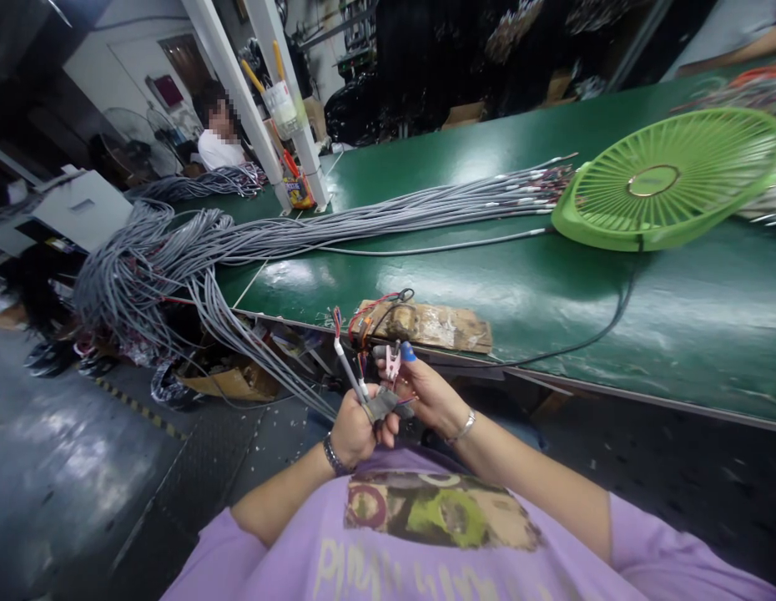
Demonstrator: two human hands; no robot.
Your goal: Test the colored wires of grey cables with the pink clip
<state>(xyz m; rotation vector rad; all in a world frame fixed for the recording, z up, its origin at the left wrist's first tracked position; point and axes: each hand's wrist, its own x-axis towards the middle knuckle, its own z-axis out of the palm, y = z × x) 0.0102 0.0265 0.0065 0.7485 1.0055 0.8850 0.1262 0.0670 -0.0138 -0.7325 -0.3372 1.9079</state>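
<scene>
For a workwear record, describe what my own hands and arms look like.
Lilac short sleeves end above both elbows. The left hand has a dark, link-like band at its wrist; the right hand has a silver-coloured bracelet and something blue on a digit's tip.

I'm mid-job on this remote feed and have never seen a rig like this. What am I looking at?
There is no robot here: a camera worn on a person's head looks forward and down, giving this single picture. The left hand, wearing a dark watch, holds a grey cable with thin coloured wires at its end. The right hand, wearing a bracelet, holds a small pale pink clip-like part; I can't tell exactly what it is. On the green table lie a long bundle of grey cables, a worn wooden board at the near edge, and a green fan at the right. Another person is in the background.
</scene>
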